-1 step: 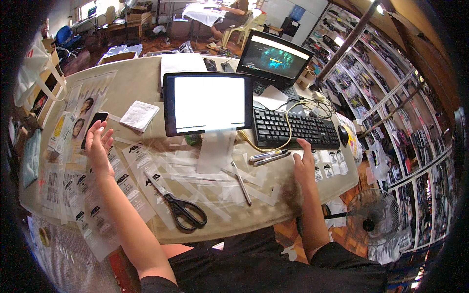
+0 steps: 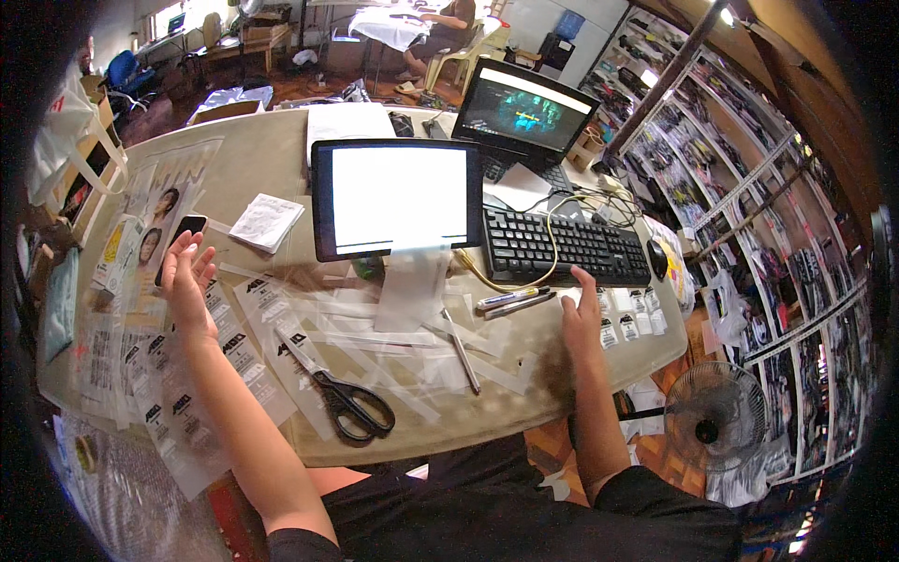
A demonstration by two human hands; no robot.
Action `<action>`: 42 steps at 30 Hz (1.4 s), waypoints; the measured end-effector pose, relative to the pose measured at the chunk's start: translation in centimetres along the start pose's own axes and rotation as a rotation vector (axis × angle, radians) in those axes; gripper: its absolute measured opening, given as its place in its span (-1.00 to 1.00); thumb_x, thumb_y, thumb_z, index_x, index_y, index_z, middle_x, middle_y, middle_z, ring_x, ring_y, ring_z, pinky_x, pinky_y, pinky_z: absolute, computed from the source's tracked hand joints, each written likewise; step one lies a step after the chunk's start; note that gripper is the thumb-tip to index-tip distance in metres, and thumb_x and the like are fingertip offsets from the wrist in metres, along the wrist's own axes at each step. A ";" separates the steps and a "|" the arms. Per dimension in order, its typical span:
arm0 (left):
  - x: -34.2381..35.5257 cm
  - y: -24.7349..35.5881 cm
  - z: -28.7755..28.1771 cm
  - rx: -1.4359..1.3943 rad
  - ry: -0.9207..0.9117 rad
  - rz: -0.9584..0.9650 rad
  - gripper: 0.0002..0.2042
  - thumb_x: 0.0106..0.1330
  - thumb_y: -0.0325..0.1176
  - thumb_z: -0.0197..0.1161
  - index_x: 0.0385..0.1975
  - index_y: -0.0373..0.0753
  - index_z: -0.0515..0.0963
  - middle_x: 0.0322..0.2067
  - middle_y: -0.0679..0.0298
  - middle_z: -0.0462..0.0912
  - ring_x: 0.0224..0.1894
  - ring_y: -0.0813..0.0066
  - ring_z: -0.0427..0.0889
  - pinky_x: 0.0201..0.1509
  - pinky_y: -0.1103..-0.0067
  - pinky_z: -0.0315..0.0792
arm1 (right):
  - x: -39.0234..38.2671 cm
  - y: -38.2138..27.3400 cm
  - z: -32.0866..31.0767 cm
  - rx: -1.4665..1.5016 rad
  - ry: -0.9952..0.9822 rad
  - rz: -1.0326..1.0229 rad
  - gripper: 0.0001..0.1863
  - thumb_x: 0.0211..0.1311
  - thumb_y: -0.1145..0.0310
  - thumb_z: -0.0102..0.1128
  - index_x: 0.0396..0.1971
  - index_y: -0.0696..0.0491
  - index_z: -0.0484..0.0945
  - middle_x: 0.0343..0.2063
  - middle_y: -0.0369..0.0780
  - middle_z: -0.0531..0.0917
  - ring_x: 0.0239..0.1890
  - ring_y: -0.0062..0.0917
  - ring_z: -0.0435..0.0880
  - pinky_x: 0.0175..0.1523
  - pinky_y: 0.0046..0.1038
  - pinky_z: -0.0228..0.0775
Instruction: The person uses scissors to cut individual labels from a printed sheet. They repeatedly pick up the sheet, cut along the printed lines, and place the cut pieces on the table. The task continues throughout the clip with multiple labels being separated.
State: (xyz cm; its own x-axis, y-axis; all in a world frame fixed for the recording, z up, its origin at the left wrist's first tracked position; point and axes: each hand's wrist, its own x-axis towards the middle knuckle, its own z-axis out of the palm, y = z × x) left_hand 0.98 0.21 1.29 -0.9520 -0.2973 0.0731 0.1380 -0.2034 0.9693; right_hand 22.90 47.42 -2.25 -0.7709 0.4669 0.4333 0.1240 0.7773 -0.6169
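Observation:
My left hand (image 2: 189,281) is palm up with loosely curved, separated fingers beside a black phone (image 2: 193,226); whether it touches the phone is unclear. My right hand (image 2: 582,309) has its index finger extended below the black keyboard (image 2: 552,245), near several pens (image 2: 513,302) and small white labelled packets (image 2: 624,314). Between the hands stand a tablet (image 2: 398,197) with a white screen and, below it, scattered translucent strips (image 2: 361,335). Black-handled scissors (image 2: 356,405) and a slim pen (image 2: 461,351) lie in front, with printed translucent sheets (image 2: 187,412) at the left.
A laptop (image 2: 524,112) sits behind the keyboard amid cables, with a mouse (image 2: 656,259) at right and a notepad (image 2: 265,222) left of the tablet. A fan (image 2: 714,412) stands beside the desk (image 2: 253,150), before packed shelves (image 2: 712,178). Another person (image 2: 449,28) sits at a far table.

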 end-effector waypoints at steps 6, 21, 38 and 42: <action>-2.4 2.4 -0.7 -0.042 0.051 0.216 -0.67 0.26 -0.35 -0.01 0.02 -0.24 0.39 -0.05 0.26 0.50 -0.07 0.51 0.50 0.04 0.59 0.31 | -1.3 1.4 1.6 -0.109 0.009 -0.139 -0.48 -0.07 0.56 -0.04 0.03 0.15 0.28 0.15 0.01 0.28 0.25 -0.10 0.17 0.32 -0.24 -0.06; -18.3 -1.3 -2.3 1.341 -0.277 0.399 -0.57 0.11 -0.33 0.10 0.03 -0.24 0.41 0.18 0.19 0.31 0.28 0.14 0.15 0.36 0.27 -0.08 | 8.6 17.3 -15.4 -0.247 0.277 0.128 -0.70 0.07 0.36 0.11 -0.18 0.15 0.51 -0.08 0.00 0.51 0.05 -0.22 0.43 0.15 -0.37 0.21; -17.5 -2.4 -1.5 1.274 -0.249 0.449 -0.62 0.02 -0.45 0.09 -0.09 -0.34 0.44 0.08 0.09 0.40 0.24 0.05 0.22 0.33 0.26 0.00 | 13.2 32.8 -17.5 -0.420 0.291 -0.029 -0.60 -0.07 0.43 0.19 -0.13 0.07 0.46 -0.07 -0.07 0.47 0.07 -0.22 0.38 0.20 -0.33 0.16; -17.9 -2.6 -1.6 1.241 -0.228 0.437 -0.63 0.01 -0.45 0.08 -0.11 -0.35 0.44 0.07 0.07 0.42 0.23 0.02 0.23 0.30 0.28 0.06 | 13.3 30.8 -16.9 -0.448 0.284 -0.020 -0.60 -0.08 0.46 0.12 -0.12 0.08 0.45 -0.05 -0.07 0.46 0.06 -0.20 0.39 0.20 -0.32 0.17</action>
State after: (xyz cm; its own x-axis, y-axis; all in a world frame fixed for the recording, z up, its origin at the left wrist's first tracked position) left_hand 18.11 4.55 -2.96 -0.9345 0.0665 0.3496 0.2189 0.8819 0.4175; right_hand 27.05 84.69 -4.42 -0.5837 0.4975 0.6417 0.4136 0.8623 -0.2923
